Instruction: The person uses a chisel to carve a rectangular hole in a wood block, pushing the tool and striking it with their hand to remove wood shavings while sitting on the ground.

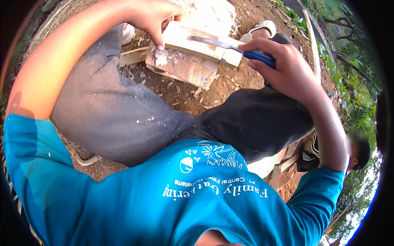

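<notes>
My right hand is closed round the blue handle of a chisel. Its metal blade points left and lies over the top of a pale wooden block. At the block's left end, my left hand grips it, thumb down on the near side and fingers partly hidden behind. Under the block is a wider, rough wooden piece with flakes of wood on it. Brightly lit pale wood stands just beyond, its outline washed out by glare.
Wood shavings are scattered over the brown soil. My legs are spread either side of the work, white shoes beyond. Another person in a dark cap is at the right edge, near some wooden boards. Green plants grow along the right.
</notes>
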`<move>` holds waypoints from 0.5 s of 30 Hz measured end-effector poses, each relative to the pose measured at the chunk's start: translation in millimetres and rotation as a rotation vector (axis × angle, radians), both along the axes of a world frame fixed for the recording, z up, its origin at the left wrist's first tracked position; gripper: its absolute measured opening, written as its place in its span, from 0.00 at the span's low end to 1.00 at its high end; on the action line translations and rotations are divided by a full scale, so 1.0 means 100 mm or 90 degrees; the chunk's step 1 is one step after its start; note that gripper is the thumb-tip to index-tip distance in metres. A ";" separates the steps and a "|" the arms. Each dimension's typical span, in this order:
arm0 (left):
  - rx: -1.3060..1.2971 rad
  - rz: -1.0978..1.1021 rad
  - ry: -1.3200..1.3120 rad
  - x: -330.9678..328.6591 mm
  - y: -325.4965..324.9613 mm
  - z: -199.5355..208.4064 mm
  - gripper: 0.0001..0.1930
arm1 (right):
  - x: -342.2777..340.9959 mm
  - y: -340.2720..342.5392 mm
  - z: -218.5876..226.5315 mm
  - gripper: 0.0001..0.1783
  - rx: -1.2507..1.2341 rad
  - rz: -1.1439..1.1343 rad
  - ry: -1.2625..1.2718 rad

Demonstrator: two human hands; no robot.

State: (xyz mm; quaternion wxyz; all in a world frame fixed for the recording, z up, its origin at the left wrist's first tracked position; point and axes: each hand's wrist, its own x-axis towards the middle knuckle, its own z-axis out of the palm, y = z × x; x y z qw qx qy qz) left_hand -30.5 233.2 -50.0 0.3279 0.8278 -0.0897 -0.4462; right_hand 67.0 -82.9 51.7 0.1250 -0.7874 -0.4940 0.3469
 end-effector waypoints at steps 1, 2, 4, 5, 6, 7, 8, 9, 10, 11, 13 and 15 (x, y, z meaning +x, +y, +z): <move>0.026 -0.049 -0.041 0.01 -0.03 0.04 0.38 | 0.02 -0.02 0.11 0.13 0.008 0.005 -0.002; -0.002 -0.034 -0.002 0.02 0.00 0.09 0.37 | 0.05 -0.04 0.21 0.13 0.016 0.009 -0.005; -0.063 -0.012 0.075 0.09 0.03 0.13 0.37 | 0.11 0.04 0.50 0.15 -0.077 0.035 -0.031; -0.085 0.007 0.094 0.07 0.05 0.09 0.37 | 0.15 0.09 0.60 0.16 -0.121 0.052 -0.042; -0.105 0.021 0.109 0.07 0.09 0.06 0.36 | 0.17 0.11 0.65 0.16 -0.120 0.075 -0.072; -0.125 0.035 0.125 0.08 0.10 0.03 0.36 | 0.20 0.14 0.66 0.16 -0.120 0.097 -0.101; -0.115 0.017 0.104 0.08 0.10 -0.01 0.35 | 0.21 0.21 0.70 0.16 -0.123 0.117 -0.115; -0.106 0.008 0.083 0.06 0.11 -0.02 0.35 | 0.23 0.32 0.73 0.16 -0.124 0.145 -0.129; -0.097 -0.006 0.063 0.06 0.11 -0.04 0.34 | 0.25 0.41 0.75 0.15 -0.126 0.168 -0.143; -0.092 -0.011 0.057 0.06 0.12 -0.04 0.34 | 0.25 0.50 0.76 0.15 -0.117 0.163 -0.131; -0.087 -0.028 0.043 0.08 0.10 -0.05 0.33 | 0.23 0.51 0.77 0.15 -0.105 0.160 -0.133; -0.085 -0.030 0.026 0.06 0.10 -0.03 0.34 | 0.20 0.48 0.75 0.15 -0.092 0.180 -0.158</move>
